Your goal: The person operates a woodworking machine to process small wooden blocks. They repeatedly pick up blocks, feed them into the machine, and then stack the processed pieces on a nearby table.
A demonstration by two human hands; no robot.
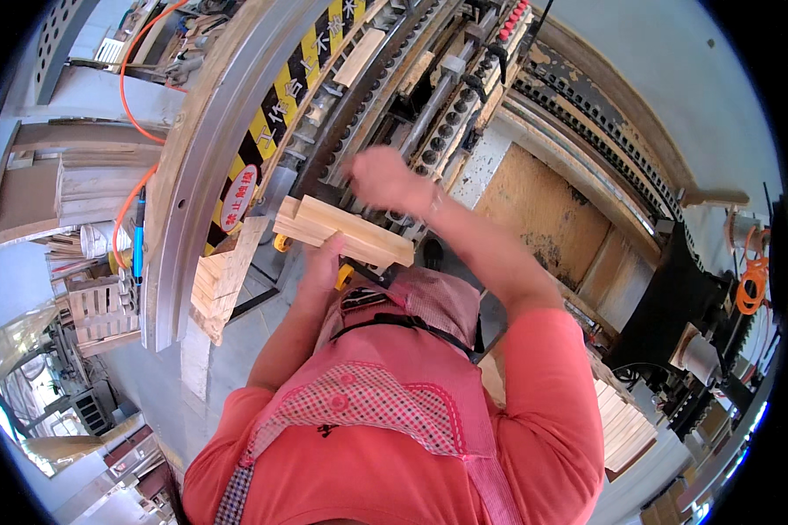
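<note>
My left hand (325,261) is closed round a small stack of pale wooden strips (350,229) in front of my apron. The strips lie side by side with their ends uneven, one end toward the striped machine guard and the other toward my right forearm. Above them, my right hand (390,181) is raised over the machine's rail, apart from the strips. Its fingers look curled but are smeared by motion, so I cannot make out whether they hold anything. The near part of the machine (429,131), with rows of round black fittings and a metal shaft, lies just beyond that hand.
A black and yellow striped guard (298,96) runs along the machine at left, beside a long metal beam (184,227). Cut wood pieces (214,284) stand below it. At far left hangs an orange hose (124,96). Stacked wood strips (622,424) lie at right.
</note>
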